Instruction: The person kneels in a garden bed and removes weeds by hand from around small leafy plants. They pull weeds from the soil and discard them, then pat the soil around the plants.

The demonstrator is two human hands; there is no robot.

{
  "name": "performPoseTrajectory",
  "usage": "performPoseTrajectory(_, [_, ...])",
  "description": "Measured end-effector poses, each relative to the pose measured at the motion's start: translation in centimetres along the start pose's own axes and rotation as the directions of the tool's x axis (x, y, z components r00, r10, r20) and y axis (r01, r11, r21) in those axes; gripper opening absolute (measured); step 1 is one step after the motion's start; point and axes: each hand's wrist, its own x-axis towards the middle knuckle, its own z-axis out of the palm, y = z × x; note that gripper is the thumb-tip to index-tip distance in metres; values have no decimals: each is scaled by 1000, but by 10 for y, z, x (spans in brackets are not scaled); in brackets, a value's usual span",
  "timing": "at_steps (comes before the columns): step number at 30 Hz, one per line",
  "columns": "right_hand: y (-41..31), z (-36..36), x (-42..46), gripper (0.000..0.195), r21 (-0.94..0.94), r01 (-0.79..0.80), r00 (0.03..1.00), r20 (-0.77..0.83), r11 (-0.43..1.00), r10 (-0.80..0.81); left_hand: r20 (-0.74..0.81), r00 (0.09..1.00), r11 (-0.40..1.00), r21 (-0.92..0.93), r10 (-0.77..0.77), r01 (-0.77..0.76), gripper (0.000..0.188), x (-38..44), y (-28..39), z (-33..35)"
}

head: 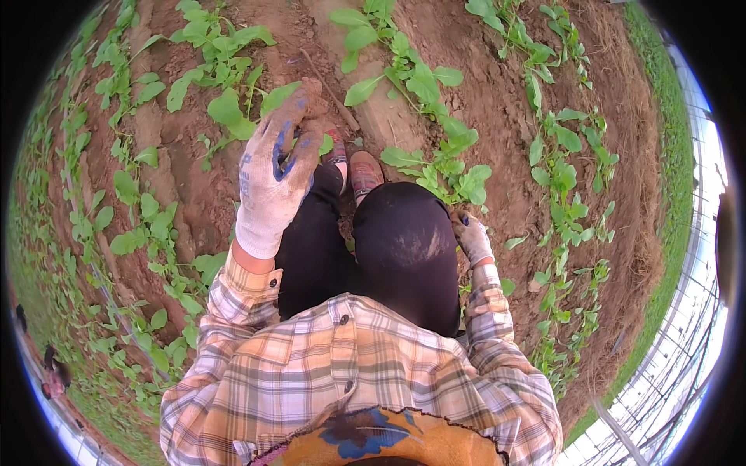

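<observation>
My left hand (277, 166), in a white knit glove with blue, soil-caked fingers, is raised above the ground between two plant rows. Its thumb and fingers are apart, with nothing visible held between them. A green leaf (280, 98) shows beside the fingers, and a small leaf piece (327, 144) is by the thumb tip. My right hand (473, 237), also gloved, is low beside my right knee, near the base of a leafy green plant (449, 175). Its fingertips are partly hidden, so its grip is unclear.
Rows of leafy seedlings (559, 175) run along brown soil (495, 116) on both sides. A thin stick (331, 90) lies ahead of my shoes (366, 172). Dry straw (635, 175) and a grass strip (664, 116) border the right side. Another person (55, 376) is far left.
</observation>
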Motion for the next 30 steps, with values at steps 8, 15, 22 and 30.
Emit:
performPoseTrajectory(8, [-10, -29, 12, 28, 399, -49, 999, 15, 916, 47, 207, 968, 970, 168, 139, -175, 36, 9, 3, 10])
performPoseTrajectory(15, [-9, -11, 63, 30, 350, 134, 991, -75, 927, -115, 748, 659, 785, 365, 72, -500, 39, 57, -27, 25])
performPoseTrajectory(22, [-58, 20, 115, 54, -243, 344, 933, -19, 907, -359, 880, 231, 526, 439, -415, -728, 30, 115, -128, 130])
performPoseTrajectory(30, [-37, 12, 125, 57, -478, 158, 984, 8, 864, -176, 940, 240, 623, 339, -241, -705, 40, 46, -245, 261])
